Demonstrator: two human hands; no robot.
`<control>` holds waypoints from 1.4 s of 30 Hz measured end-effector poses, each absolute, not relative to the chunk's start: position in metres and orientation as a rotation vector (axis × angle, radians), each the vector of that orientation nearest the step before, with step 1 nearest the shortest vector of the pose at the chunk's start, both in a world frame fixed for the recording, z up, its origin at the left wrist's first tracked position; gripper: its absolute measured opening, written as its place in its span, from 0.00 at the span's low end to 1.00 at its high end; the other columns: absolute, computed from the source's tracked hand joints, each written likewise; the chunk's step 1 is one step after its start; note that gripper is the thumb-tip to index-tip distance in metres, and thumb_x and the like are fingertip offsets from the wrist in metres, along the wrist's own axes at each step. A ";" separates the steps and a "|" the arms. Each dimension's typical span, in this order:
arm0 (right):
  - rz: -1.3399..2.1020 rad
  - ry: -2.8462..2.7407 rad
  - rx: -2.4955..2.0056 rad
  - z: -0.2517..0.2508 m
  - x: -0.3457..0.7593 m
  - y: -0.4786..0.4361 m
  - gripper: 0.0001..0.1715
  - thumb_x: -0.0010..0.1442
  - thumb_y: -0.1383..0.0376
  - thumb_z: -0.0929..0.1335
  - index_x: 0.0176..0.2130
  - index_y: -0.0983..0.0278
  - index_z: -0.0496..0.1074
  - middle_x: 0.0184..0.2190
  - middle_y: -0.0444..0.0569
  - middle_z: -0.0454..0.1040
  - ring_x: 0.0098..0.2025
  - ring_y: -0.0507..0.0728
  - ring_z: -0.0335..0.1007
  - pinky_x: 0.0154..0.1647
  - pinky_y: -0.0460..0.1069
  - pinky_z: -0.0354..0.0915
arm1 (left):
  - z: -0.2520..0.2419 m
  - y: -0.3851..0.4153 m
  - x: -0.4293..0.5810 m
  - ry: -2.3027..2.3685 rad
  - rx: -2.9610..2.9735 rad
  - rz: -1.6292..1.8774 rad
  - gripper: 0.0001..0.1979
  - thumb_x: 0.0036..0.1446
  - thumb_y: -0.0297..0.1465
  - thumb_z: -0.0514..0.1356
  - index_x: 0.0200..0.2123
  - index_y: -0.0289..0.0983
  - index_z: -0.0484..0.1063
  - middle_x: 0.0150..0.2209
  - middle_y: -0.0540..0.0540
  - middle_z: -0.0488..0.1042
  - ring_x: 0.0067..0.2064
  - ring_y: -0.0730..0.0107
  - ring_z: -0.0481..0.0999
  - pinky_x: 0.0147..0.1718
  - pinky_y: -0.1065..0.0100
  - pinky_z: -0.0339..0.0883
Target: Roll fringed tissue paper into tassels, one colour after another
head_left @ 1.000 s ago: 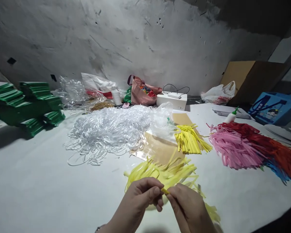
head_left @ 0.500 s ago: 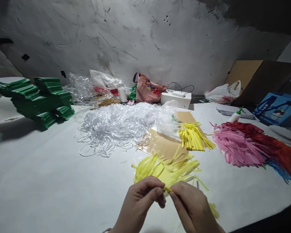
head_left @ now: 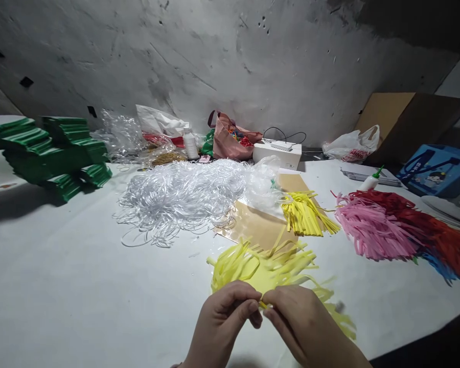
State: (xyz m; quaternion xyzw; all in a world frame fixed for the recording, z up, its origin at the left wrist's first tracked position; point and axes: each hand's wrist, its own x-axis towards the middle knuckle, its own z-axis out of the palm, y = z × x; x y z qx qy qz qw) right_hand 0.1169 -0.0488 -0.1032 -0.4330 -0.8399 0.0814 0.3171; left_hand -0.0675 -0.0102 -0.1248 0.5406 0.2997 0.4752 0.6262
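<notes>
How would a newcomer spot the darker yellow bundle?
On the white table, find the big heap of white strands. To its right, past the translucent plastic, the darker yellow bundle fans out partly over a brown sheet. Its deeper colour separates it from the paler yellow strips nearer the camera.

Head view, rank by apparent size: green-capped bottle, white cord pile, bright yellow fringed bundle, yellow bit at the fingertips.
1. White cord pile
2. Bright yellow fringed bundle
3. Green-capped bottle
4. Yellow bit, visible part only
</notes>
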 end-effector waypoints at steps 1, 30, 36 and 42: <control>0.184 -2.213 -1.136 -0.104 0.116 -0.048 0.15 0.73 0.67 0.57 0.36 0.62 0.67 0.28 0.45 0.72 0.29 0.53 0.68 0.31 0.48 0.57 | -0.125 -0.010 -0.068 0.694 1.271 1.096 0.07 0.58 0.36 0.67 0.33 0.39 0.82 0.27 0.48 0.76 0.27 0.70 0.77 0.30 0.70 0.72; 0.310 -1.908 -1.168 -0.132 0.109 -0.051 0.06 0.69 0.68 0.63 0.41 0.61 0.69 0.31 0.45 0.75 0.33 0.53 0.72 0.36 0.46 0.62 | -0.145 -0.011 -0.070 0.731 1.512 1.148 0.06 0.64 0.29 0.61 0.38 0.43 0.79 0.29 0.51 0.76 0.30 0.72 0.77 0.32 0.72 0.72; 0.437 -1.876 -1.127 -0.133 0.111 -0.053 0.09 0.67 0.70 0.63 0.37 0.61 0.71 0.29 0.45 0.73 0.31 0.52 0.70 0.33 0.45 0.62 | -0.144 -0.014 -0.067 0.711 1.325 1.103 0.04 0.62 0.31 0.63 0.36 0.42 0.80 0.31 0.50 0.75 0.29 0.71 0.78 0.31 0.71 0.73; 0.394 -1.890 -1.102 -0.134 0.106 -0.051 0.10 0.66 0.71 0.63 0.36 0.61 0.71 0.27 0.44 0.73 0.29 0.51 0.69 0.31 0.45 0.60 | -0.145 -0.015 -0.066 0.779 1.110 1.026 0.07 0.57 0.35 0.68 0.36 0.38 0.80 0.29 0.48 0.77 0.28 0.69 0.77 0.31 0.70 0.74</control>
